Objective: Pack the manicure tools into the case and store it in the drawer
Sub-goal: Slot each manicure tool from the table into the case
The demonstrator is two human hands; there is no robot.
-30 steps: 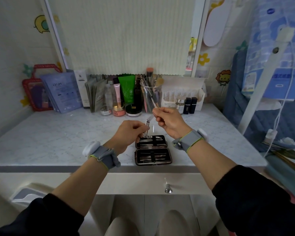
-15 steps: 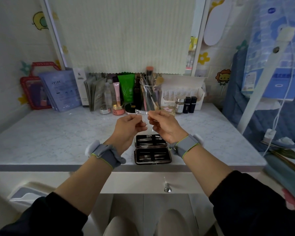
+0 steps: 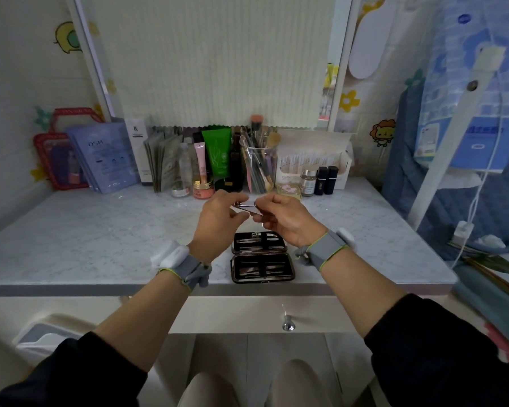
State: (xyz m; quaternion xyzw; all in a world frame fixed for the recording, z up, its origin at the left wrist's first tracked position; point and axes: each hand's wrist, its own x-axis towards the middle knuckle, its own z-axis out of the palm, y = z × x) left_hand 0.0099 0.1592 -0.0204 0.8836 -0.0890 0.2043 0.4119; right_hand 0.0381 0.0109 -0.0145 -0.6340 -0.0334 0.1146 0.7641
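An open black manicure case (image 3: 262, 259) lies near the front edge of the marble desk (image 3: 100, 239), both halves holding several metal tools under straps. Above it, my left hand (image 3: 218, 218) and my right hand (image 3: 285, 221) together pinch a small silver nail clipper (image 3: 247, 207), held roughly level between the fingertips. The white drawer (image 3: 235, 315) below the desk top is closed, its crystal knob (image 3: 288, 326) facing me.
Along the back of the desk stand cosmetics: a green tube (image 3: 218, 154), a clear brush cup (image 3: 257, 168), a white box (image 3: 315, 165), sheet-mask packs (image 3: 103, 157) and a red pouch (image 3: 59, 160). A white pole (image 3: 453, 133) and cable lean at right.
The nail clipper went from upright over the case to level and higher. Both hands rose and drew close together around it.
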